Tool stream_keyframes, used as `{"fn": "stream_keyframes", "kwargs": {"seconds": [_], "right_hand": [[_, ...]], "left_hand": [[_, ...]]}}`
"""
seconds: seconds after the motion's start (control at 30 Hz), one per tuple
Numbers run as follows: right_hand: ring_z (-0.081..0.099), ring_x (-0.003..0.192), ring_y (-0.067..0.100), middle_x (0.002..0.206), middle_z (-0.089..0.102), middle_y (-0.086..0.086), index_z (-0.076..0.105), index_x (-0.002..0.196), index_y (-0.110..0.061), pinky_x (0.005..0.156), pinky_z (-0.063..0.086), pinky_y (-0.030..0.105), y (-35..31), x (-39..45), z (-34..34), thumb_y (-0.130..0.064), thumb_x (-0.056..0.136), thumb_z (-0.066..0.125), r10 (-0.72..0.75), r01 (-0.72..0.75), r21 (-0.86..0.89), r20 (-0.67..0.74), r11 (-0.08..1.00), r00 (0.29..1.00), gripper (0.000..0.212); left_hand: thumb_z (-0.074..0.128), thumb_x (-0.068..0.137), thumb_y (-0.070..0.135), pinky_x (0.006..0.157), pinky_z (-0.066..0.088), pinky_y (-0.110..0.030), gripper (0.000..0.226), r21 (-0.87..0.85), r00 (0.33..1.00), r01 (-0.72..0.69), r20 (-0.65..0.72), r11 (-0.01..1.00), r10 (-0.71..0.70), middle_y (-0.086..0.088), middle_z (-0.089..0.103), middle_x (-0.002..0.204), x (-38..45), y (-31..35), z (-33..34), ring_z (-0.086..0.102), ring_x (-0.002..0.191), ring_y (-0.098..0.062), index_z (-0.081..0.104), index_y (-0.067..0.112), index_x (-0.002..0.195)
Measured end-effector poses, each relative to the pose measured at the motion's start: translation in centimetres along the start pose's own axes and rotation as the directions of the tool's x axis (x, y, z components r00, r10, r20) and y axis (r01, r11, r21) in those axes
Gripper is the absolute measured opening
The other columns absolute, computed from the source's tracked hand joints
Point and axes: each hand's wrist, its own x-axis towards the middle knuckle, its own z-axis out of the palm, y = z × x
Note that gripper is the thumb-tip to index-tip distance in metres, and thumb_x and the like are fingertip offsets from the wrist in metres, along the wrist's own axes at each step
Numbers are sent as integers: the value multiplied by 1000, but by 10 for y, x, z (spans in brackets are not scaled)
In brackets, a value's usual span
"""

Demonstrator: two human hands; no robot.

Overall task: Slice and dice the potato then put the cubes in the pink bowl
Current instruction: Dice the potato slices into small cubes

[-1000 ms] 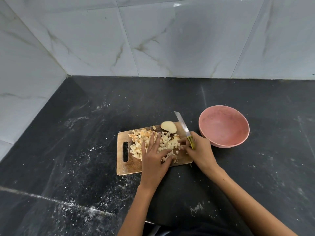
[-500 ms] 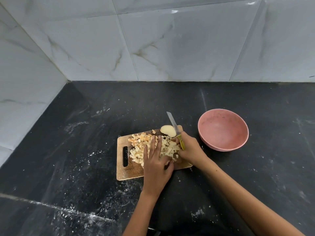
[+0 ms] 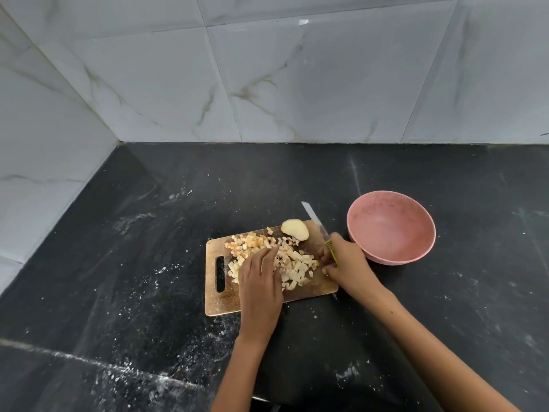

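A dark stone counter [image 3: 297, 179] dusted with white specks, most thickly toward its front left, meets marble-tiled walls at the back and left. A wooden cutting board [image 3: 219, 304] lies near the middle of the counter. A pink bowl [image 3: 391, 227] stands just beside the board's right back corner.

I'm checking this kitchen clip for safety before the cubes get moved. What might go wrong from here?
1. The right hand grips the knife while the left hand lies flat on the potato cubes close by; a slip might nick a finger.
2. The pink bowl stands off the cutting board, so cubes may spill onto the dark counter during transfer.
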Motion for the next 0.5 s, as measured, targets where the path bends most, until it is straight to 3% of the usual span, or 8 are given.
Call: {"fn": "stream_keyframes", "kwargs": {"seconds": [0.17, 0.27, 0.37, 0.5], "right_hand": [[60, 99, 18, 103, 60, 3, 51, 117, -6, 85, 53, 34, -14, 5, 22, 7, 81, 60, -27, 24, 68, 51, 997, 998, 39], [60, 104, 13, 110, 63, 1, 50, 112, -10, 89, 53, 28, -21, 15, 25, 8, 84, 59, -30, 16, 143, 95, 990, 995, 35], [62, 107, 8, 111, 68, -3, 49, 119, -13, 94, 51, 28, -24, 18, 20, 12, 82, 59, -48, 22, 257, 93, 966, 994, 46], [68, 89, 1, 95, 72, -5, 53, 111, -14, 85, 53, 20, -17, 7, 5, 16, 80, 58, 36, -38, 362, 13, 931, 999, 43]], "left_hand": [[39, 99, 28, 94, 43, -33, 33, 16, 996, -73, 48, 997, 73, 4, 57, 116, 8, -2, -3, 51, 108, -11, 58, 16, 123], [41, 97, 26, 99, 43, -34, 32, 20, 995, -80, 52, 997, 79, 2, 61, 118, 15, -6, 0, 53, 112, -13, 63, 15, 118], [40, 97, 26, 103, 41, -33, 33, 25, 996, -76, 44, 997, 75, 0, 63, 119, 23, -9, 0, 55, 114, -15, 65, 15, 116], [51, 96, 19, 102, 38, -28, 24, 17, 996, -82, 29, 996, 82, -1, 64, 117, 34, -14, -1, 56, 113, -16, 67, 15, 113]]}}
